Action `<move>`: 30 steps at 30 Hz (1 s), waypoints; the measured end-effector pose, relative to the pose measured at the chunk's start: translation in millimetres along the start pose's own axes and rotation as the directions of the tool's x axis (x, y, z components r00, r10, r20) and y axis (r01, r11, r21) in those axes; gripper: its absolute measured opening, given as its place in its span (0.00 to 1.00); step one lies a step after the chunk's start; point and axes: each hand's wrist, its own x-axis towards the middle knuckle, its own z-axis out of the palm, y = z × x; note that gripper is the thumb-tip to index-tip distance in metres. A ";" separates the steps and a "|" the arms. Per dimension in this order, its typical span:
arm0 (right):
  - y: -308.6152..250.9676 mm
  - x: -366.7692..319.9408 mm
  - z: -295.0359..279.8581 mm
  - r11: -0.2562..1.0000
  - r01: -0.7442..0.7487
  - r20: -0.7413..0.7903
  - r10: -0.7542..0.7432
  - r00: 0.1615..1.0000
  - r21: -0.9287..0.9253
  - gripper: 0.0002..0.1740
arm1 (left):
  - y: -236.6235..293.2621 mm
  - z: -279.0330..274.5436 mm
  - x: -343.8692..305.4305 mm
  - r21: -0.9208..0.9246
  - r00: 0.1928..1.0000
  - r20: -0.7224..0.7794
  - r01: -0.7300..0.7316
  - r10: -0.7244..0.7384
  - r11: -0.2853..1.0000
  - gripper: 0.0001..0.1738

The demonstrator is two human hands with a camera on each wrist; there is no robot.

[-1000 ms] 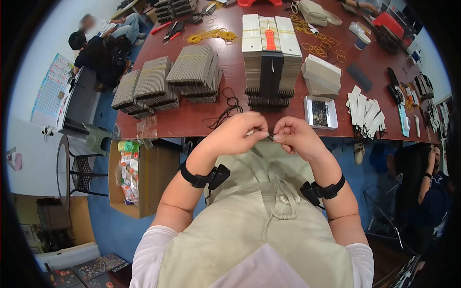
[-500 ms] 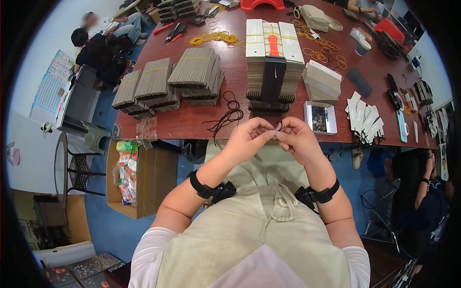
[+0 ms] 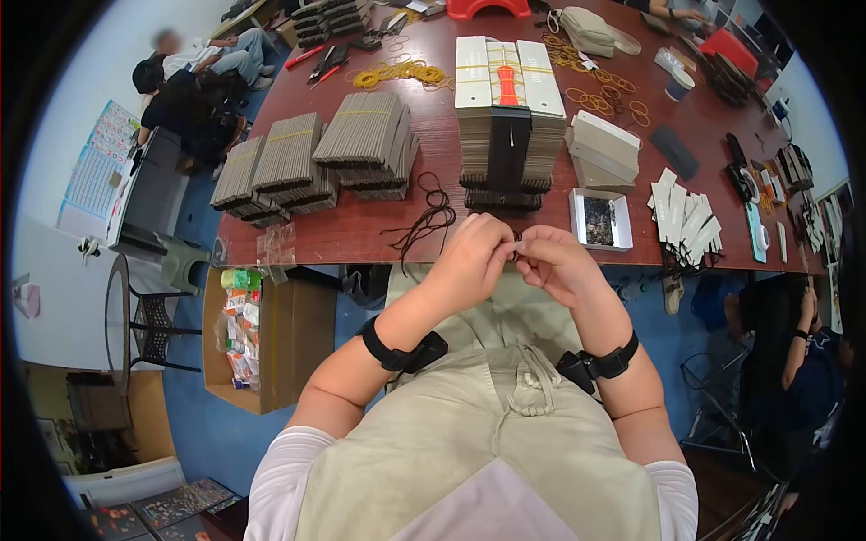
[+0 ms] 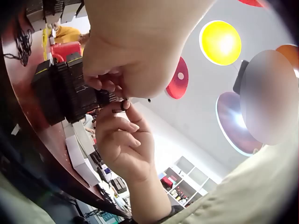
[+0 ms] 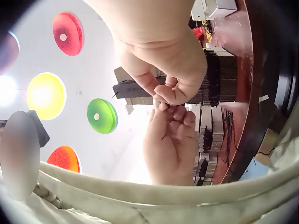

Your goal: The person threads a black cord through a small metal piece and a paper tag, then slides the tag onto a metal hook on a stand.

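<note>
Just past the table's front edge, my two hands meet at the fingertips over a thin black cord (image 4: pixel 123 107). My right hand (image 3: pixel 561 263) pinches it between thumb and forefinger, where it bends into a small loop in the left wrist view. The left hand (image 3: pixel 471 257) has its back turned up, and its curled fingers and thumb pinch the cord's other part. Most of the cord is hidden behind the fingers. Straight ahead stands a tall banded stack of grey and white cards (image 3: pixel 474 140) with a black strip (image 3: pixel 511 144) down its front.
Loose black cords (image 3: pixel 433 212) lie left of the tall stack, beyond them banded grey bundles (image 3: pixel 361 131). To the right are a white box of small dark pieces (image 3: pixel 622 212) and fanned white tags (image 3: pixel 686 221). Yellow rubber bands (image 3: pixel 401 72) lie farther back. A carton (image 3: pixel 289 343) stands below left.
The hands were slightly apart with a dark bit between them, then came together at the fingertips. Since then the left hand has rolled over, its back now facing up.
</note>
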 end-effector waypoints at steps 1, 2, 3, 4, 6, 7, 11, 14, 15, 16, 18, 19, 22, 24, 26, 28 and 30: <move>-2.4 -1.0 1.0 1.000 -0.004 -0.031 0.003 1.000 -0.015 0.03 | -0.6 0.3 0.8 0.080 0.995 -0.009 -0.102 0.103 0.992 0.02; -3.8 -1.7 1.4 1.000 -0.008 -0.062 0.006 0.998 -0.030 0.03 | -1.8 0.6 0.1 0.069 0.996 -0.016 -0.092 0.093 0.993 0.03; -3.8 -1.8 1.0 0.999 0.020 -0.064 -0.021 0.998 -0.028 0.03 | -3.8 0.9 -1.1 0.059 0.996 -0.022 -0.083 0.085 0.995 0.05; -3.3 -1.8 0.3 0.999 0.047 -0.066 -0.049 0.997 -0.027 0.04 | -4.5 1.1 -1.6 0.049 0.997 -0.029 -0.074 0.076 0.996 0.06; -1.9 -1.1 -2.0 0.993 0.106 -0.065 -0.109 0.992 -0.048 0.04 | 3.2 2.3 -5.4 -0.201 0.984 -0.047 0.157 -0.170 0.967 0.08; -1.4 -0.4 -4.3 0.988 0.137 -0.060 -0.141 0.988 -0.069 0.04 | 5.6 2.3 -6.1 -0.322 0.957 -0.033 0.264 -0.289 0.909 0.10; -3.0 -1.5 -1.0 0.971 0.194 -0.071 -0.206 0.976 -0.138 0.05 | 0.8 -3.0 -9.6 -0.303 0.909 0.148 0.417 -0.390 0.857 0.10; -2.1 0.0 -0.2 0.961 0.245 -0.010 -0.248 0.969 -0.127 0.05 | 3.1 -4.0 -9.0 -0.408 0.874 0.149 0.480 -0.462 0.777 0.07; -1.8 0.5 -0.1 0.957 0.258 0.000 -0.260 0.966 -0.133 0.06 | -1.6 -0.9 -10.4 -0.491 0.851 0.166 0.510 -0.499 0.706 0.06; -1.3 0.7 0.1 0.952 0.270 0.010 -0.272 0.962 -0.140 0.06 | -4.7 0.7 -11.3 -0.568 0.825 0.187 0.533 -0.533 0.627 0.05; -0.2 0.7 1.4 0.924 0.330 0.017 -0.333 0.943 -0.196 0.06 | -6.2 -0.1 -11.5 -0.493 0.846 0.149 0.513 -0.513 0.703 0.04; 0.6 0.7 2.6 0.895 0.374 0.015 -0.382 0.924 -0.245 0.06 | -5.4 -1.4 -10.4 -0.453 0.856 0.131 0.501 -0.501 0.737 0.04; 6.1 0.3 6.3 0.695 0.490 0.007 -0.573 0.820 -0.527 0.05 | 6.2 -7.5 -4.3 -0.247 0.945 -0.006 0.316 -0.328 0.916 0.05; 8.6 -1.9 13.0 0.503 0.519 0.039 -0.691 0.722 -0.691 0.05 | 5.2 -2.9 -3.7 -0.212 0.971 -0.070 0.208 -0.227 0.955 0.06; 6.7 -6.1 23.7 0.318 0.524 0.097 -0.780 0.619 -0.790 0.06 | 4.7 -1.9 -2.8 -0.205 0.980 -0.077 0.164 -0.183 0.965 0.06; 10.3 -1.5 19.1 0.283 0.625 0.126 -0.840 0.527 -0.727 0.06 | 4.5 -3.2 -1.5 -0.229 0.980 -0.033 0.186 -0.198 0.955 0.05; 10.8 0.1 17.8 0.284 0.683 0.136 -0.861 0.491 -0.672 0.06 | 4.3 -2.7 -4.5 -0.511 0.921 0.044 0.354 -0.388 0.783 0.05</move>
